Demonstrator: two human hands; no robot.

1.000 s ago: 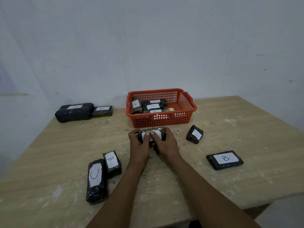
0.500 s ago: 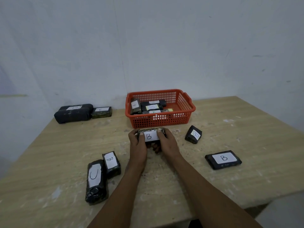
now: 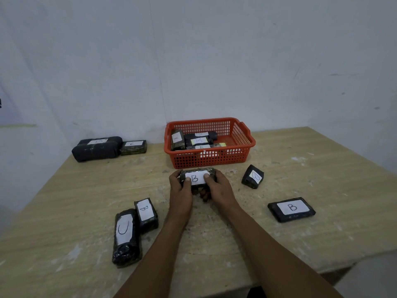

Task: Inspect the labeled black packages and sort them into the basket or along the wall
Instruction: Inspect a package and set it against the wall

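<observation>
Both hands hold one black package (image 3: 197, 177) with a white "B" label facing me, just in front of the red basket (image 3: 247, 145). My left hand (image 3: 180, 191) grips its left end and my right hand (image 3: 217, 189) grips its right end, thumbs on the label. The basket holds several labeled black packages. Against the wall at the back left lie a large package (image 3: 96, 148) and a smaller "C" package (image 3: 133, 146). Loose on the table: a "C" package (image 3: 125, 236), a "B" package (image 3: 146, 214), a small tilted package (image 3: 252, 176) and a flat "B" package (image 3: 291, 209).
The wooden table (image 3: 322, 168) stands in a corner of white walls. Its front edge runs low in view and drops off at the lower right. Bare tabletop lies to the right of the basket.
The held package has been turned so that its "B" label faces me; one second ago my fingers covered the label. The hands stay in the same spot.
</observation>
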